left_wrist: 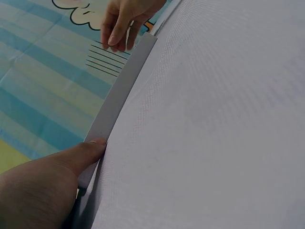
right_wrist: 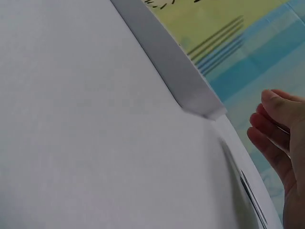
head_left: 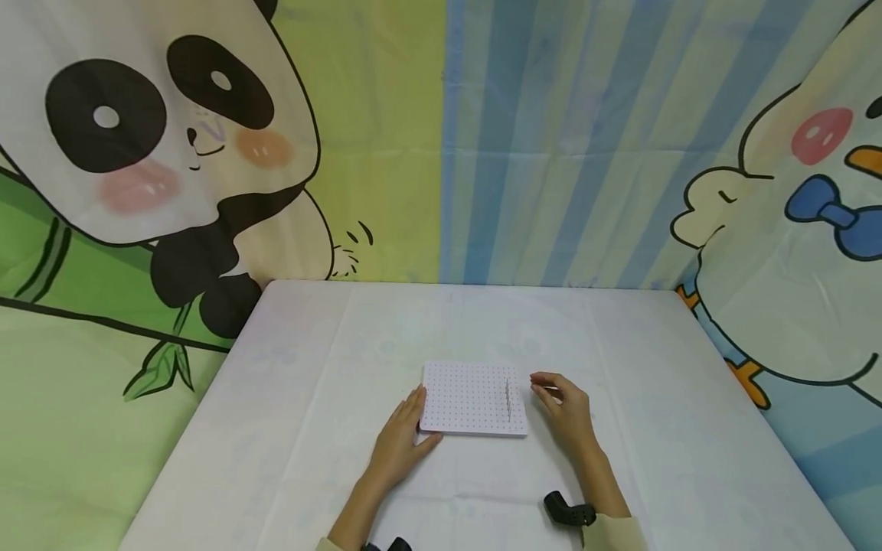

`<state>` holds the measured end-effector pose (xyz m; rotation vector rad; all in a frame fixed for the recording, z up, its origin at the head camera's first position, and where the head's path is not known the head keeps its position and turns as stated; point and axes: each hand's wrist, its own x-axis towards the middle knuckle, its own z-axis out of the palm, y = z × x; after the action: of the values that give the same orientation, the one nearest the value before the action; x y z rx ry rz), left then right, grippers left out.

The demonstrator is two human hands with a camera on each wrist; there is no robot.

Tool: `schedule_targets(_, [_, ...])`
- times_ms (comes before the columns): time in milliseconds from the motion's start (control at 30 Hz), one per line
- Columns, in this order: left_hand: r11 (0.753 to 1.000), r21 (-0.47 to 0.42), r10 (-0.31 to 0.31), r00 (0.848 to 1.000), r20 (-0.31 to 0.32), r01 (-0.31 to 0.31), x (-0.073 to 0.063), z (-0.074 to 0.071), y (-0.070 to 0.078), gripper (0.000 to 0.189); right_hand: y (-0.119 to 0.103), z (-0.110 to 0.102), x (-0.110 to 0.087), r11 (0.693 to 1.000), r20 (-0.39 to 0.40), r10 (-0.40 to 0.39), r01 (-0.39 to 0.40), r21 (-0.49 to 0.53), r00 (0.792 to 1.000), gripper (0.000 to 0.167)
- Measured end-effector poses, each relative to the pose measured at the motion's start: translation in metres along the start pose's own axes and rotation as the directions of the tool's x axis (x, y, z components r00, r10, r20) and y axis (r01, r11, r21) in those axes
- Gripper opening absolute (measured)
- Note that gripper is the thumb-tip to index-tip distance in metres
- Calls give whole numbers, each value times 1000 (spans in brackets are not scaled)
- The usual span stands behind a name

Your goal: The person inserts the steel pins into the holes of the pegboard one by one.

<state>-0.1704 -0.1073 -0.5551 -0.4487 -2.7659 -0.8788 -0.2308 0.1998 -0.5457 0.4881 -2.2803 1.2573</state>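
Observation:
A white pegboard (head_left: 463, 398), dotted with rows of small holes, lies on the white table. Several thin metal pins (head_left: 508, 401) stand upright in a row near its right side. My left hand (head_left: 401, 442) holds the board's near left corner, fingers along the left side and thumb (left_wrist: 95, 148) against the front edge. The fingers on the far side are hidden in the left wrist view. Just right of the board, apart from it, hovers my right hand (head_left: 566, 413). Its fingers (right_wrist: 271, 129) are loosely bent, and I make out nothing between the fingertips; the palm is partly hidden.
The table (head_left: 310, 474) reaches back to a cloth backdrop (head_left: 386, 138) printed with a panda and a white bird. A black wrist device (head_left: 569, 511) sits at the right wrist, another (head_left: 398, 545) at the left, near the bottom edge.

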Motion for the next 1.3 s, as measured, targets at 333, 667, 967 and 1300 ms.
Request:
schedule_targets(333, [1000,4,2,1000,-1,-2,0,-1,-1,83,22,-43,-18,997,-52,62,-64,-46,997,13])
schedule_targets(667, [1000,-2,3,1000,2,-3,0,0,-3,82,31,-46,-26,979,19,47,-42,-200,999,15])
schedule_targets(967, [1000,-6,7,1000,6,-7,1,-1,-2,82,33,-46,-26,980,41,39,-31,-195,998,13])
schedule_targets(1300, [1000,-9,13,1000,-3,-13,1,0,-3,82,34,-45,-25,979,55,30,-18,-202,998,15])
